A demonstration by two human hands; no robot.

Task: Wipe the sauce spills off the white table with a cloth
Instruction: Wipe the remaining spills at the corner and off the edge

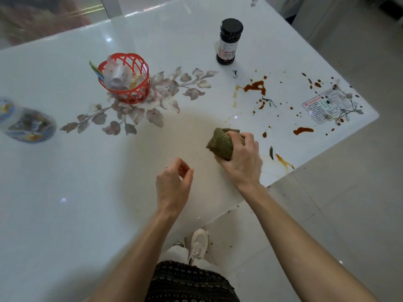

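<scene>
The olive-green cloth (220,144) sits bunched into a fat wad on the white table (65,192), right of centre and toward the near edge, just short of the mess. It's ribbed, knitted-looking stuff, and I'd call it soft, light and squashy with no shape of its own, so it goes wherever the palm drives it. The right hand (242,158) has it from the right side, fingers curled round the wad and knuckles up. That looks the sensible hold: keep the bulk under the palm, press down, and turn a clean fold to the sauce. Held by a corner it would likely just trail and smear.

The left hand (174,182) hovers to the left of the cloth, fingers loosely curled, thumb close to the forefinger. There's nothing in it that I can see.

Out to the right there's plenty left to do. A brown sauce puddle (256,86) lies farther back and a thick streak (303,130) toward the right corner. A thin smear (284,162) runs by the near edge just right of the cloth, and droplets scatter across a printed sticker (322,107). The top is glossy, so the sauce may slide and spread rather than lift. Strokes inward, away from the edge, seem wise. The dark sauce bottle (229,42) stands upright at the far side, well apart. A red basket (125,81) sits far left of the spills.
</scene>
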